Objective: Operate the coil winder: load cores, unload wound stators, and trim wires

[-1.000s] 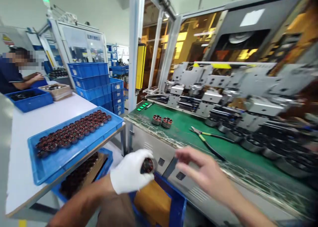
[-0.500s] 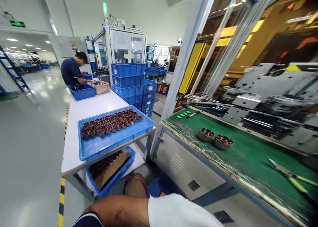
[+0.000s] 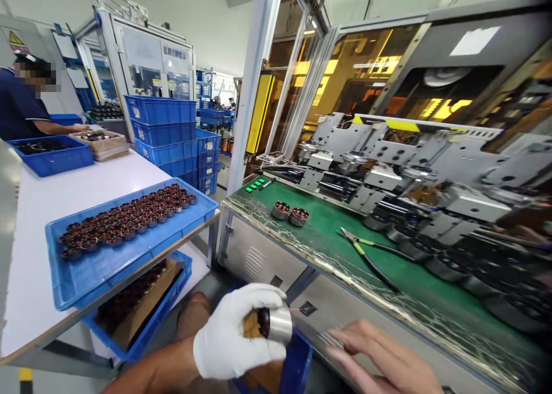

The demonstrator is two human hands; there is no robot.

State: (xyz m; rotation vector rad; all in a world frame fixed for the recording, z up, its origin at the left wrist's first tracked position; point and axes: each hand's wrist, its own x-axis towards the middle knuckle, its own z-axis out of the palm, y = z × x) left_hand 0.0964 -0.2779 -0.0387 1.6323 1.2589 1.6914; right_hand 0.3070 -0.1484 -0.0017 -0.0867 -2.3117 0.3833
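Green worktop (image 3: 323,226) lies beyond the metal cylinder (image 3: 281,325) pinched in left hand (image 3: 233,337)

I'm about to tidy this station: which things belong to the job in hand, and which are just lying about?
Likely in the work:
silver-sided part, held in the gloved left hand
similar parts in the blue tray
two more on the green bench
perhaps the pliers

Seemingly just about:
stacked blue crates
cardboard box on the white table
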